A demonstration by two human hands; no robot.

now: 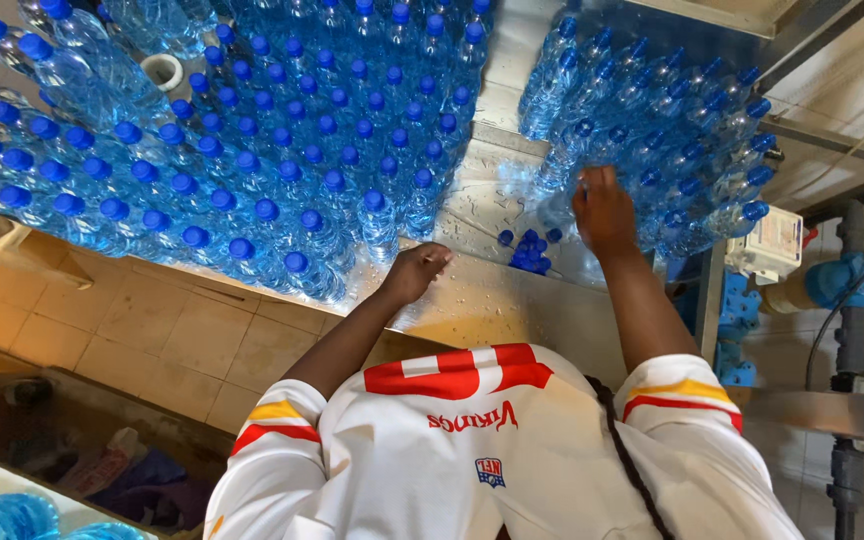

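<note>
A wet steel bench [492, 300] is seen from above, the view being turned so that the person's white shirt [492, 450] fills the lower edge and both arms reach away up the picture. The right hand [604, 210] is laid on the near side of a smaller cluster of clear blue-capped bottles [672, 140]; its fingers are curled over the top of one bottle at the cluster's edge, though whether that bottle is truly gripped or only touched cannot be told, since the fingertips are hidden behind the knuckles. The left hand [417, 270] is held loosely closed into a soft fist just beside the near corner of the large block of capped bottles [282, 130]; nothing is seen pinched in it, and contact with the nearest bottle cannot be confirmed. Between the two hands, on the bare bench, a small heap of loose blue caps [530, 252] is lying, a little nearer to the right hand than to the left. The bottles are all standing upright, their long axes pointing toward the camera, so only caps and shoulders are shown. A tiled floor [152, 340] is visible beside the bench, and blue pipe fittings [852, 280] are mounted at the far side.
</note>
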